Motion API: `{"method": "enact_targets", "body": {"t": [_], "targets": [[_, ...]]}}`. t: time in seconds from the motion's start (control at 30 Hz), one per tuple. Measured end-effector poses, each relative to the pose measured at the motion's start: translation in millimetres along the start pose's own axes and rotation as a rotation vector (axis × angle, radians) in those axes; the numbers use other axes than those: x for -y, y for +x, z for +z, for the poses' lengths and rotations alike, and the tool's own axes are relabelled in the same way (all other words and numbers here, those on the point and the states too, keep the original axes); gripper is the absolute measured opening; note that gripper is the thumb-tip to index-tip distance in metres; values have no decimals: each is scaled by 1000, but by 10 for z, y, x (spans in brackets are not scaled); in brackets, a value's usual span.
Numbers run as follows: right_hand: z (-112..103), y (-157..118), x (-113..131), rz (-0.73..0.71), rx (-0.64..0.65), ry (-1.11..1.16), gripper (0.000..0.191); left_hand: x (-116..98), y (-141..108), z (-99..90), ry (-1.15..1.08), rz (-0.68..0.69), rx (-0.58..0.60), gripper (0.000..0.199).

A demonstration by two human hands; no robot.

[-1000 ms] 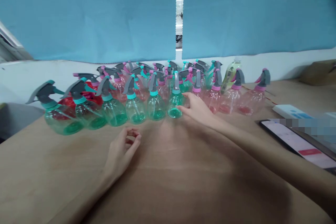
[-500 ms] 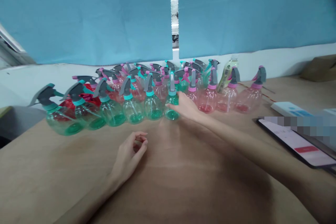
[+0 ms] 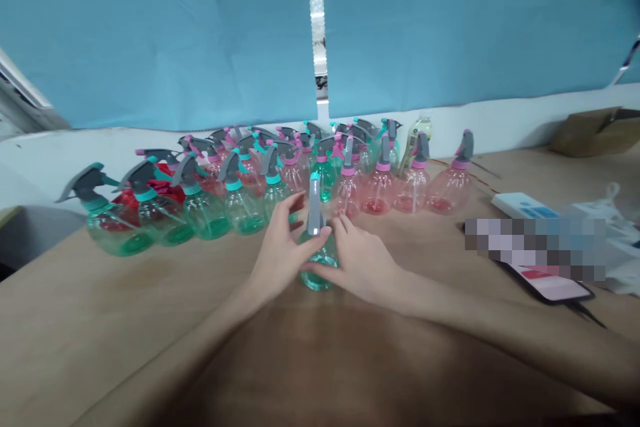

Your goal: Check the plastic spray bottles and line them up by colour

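Note:
A green spray bottle (image 3: 320, 275) with a grey trigger head and turquoise collar stands in front of the rows, between my hands. My right hand (image 3: 367, 263) grips its round body from the right, thumb across the front. From the left, my left hand (image 3: 280, 247) closes around the neck below the trigger head, its thumb over the collar. Its fingertips are partly hidden behind the bottle. Beyond, green spray bottles (image 3: 207, 213) line the left of the front row and pink spray bottles (image 3: 379, 190) the right. More bottles of both colours crowd behind them.
Red crumpled plastic (image 3: 167, 192) lies among the bottles at left. A labelled clear bottle (image 3: 415, 140) leans at the back. On the right are a phone (image 3: 555, 285), a white box (image 3: 523, 205) and a brown cardboard box (image 3: 595, 132). A blue sheet (image 3: 200, 33) covers the wall.
My right hand has drawn the green spray bottle out of the front row towards me. My left hand has risen from the table and come onto the bottle. The view has shifted slightly right.

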State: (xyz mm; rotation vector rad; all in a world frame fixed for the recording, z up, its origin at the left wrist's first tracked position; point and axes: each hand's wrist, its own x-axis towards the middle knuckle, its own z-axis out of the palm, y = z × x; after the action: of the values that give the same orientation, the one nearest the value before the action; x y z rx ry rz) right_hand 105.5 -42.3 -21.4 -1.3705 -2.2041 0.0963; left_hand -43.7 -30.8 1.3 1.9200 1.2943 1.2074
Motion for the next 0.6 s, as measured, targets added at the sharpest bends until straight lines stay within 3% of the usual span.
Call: {"method": "enact_targets", "body": {"t": [0.13, 0.3, 0.47, 0.6], "targets": [[-46, -197, 63, -87, -70, -16, 63, -224, -32, 98, -8, 17, 34, 49], [-65, -330, -7, -194, -76, 52, 82, -199, -83, 136, 39, 63, 19, 33], [-39, -379, -353, -285, 43, 197, 79, -116, -82, 164, 4, 101, -12, 28], [38, -374, -740, -227, 143, 166, 78, -170, -24, 191, -22, 112, -4, 29]]}}
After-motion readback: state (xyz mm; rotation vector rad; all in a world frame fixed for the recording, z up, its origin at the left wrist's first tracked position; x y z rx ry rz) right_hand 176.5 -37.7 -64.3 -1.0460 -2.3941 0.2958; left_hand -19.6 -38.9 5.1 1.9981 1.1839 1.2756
